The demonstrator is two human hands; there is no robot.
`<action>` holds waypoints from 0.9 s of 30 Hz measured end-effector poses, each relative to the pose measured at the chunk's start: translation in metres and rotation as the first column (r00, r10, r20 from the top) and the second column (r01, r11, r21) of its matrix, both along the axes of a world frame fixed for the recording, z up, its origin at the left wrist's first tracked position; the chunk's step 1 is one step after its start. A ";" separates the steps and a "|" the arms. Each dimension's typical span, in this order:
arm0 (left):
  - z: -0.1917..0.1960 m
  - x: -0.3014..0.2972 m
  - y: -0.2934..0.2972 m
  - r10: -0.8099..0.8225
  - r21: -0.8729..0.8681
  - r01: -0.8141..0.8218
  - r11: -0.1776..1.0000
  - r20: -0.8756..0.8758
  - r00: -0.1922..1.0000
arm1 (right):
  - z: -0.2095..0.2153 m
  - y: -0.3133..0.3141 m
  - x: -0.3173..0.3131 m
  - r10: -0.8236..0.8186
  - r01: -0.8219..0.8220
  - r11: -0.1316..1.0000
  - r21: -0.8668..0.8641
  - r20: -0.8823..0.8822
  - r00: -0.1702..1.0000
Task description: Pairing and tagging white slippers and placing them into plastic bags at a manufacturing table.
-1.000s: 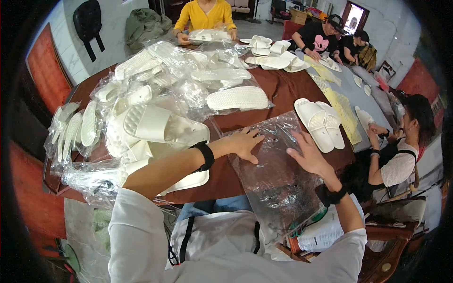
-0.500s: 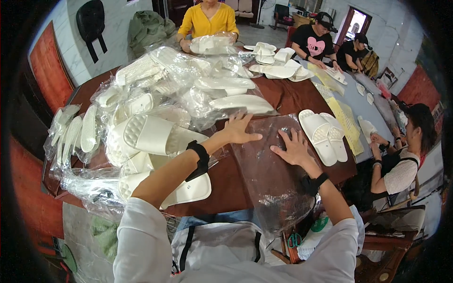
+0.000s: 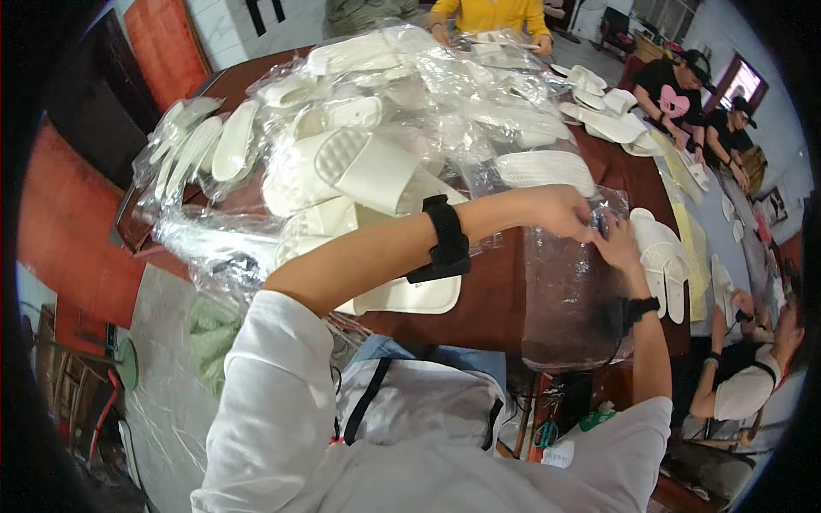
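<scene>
A clear plastic bag (image 3: 564, 299) lies flat on the brown tabletop in front of me, its lower end hanging over the near edge. My left hand (image 3: 560, 211) reaches across to the bag's far end, fingers curled and pinching the film there. Right beside it, my right hand (image 3: 617, 244) also has its fingers closed on the bag, the two hands' thumbs nearly touching. Just right of the bag rests a pair of white slippers (image 3: 665, 263), one overlapping the other. Loose white slippers (image 3: 368, 171) are stacked under and beyond my left forearm.
A large heap of bagged white slippers (image 3: 453, 77) covers the table's far left. More loose slippers (image 3: 607, 115) lie at the far right. Co-workers sit around, one in a yellow top (image 3: 496, 15) opposite. Green-handled scissors (image 3: 545, 434) are below the table's near edge.
Both hands have moved from spread on the bag to closed together at its far end. My view has shifted, so the table's contents appear farther right and higher.
</scene>
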State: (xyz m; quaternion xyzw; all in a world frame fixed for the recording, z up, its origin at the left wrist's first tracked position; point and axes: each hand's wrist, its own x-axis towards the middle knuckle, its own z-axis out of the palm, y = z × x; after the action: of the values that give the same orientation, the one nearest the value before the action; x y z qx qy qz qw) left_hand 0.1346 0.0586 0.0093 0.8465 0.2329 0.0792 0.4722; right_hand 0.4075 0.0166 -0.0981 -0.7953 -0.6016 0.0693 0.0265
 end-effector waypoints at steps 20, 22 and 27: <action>0.131 -0.318 -0.137 0.451 -0.016 -0.452 0.892 -0.061 0.891 | 0.095 -0.146 -0.255 0.594 -0.336 0.785 0.520 -0.480 0.646; 0.113 -0.340 -0.139 0.451 0.065 -0.446 0.893 -0.102 0.887 | 0.087 -0.125 -0.281 0.618 -0.364 0.773 0.519 -0.489 0.616; 0.129 -0.341 -0.151 0.462 -0.097 -0.452 0.887 0.201 0.864 | 0.055 -0.066 -0.336 0.745 -0.393 0.607 0.691 -0.323 0.583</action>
State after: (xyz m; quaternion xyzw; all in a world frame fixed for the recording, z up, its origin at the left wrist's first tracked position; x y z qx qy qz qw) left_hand -0.2061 -0.0928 0.1382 0.7421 0.3751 0.2756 0.4823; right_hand 0.0716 -0.0498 -0.0431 -0.4375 -0.7873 0.1389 0.4116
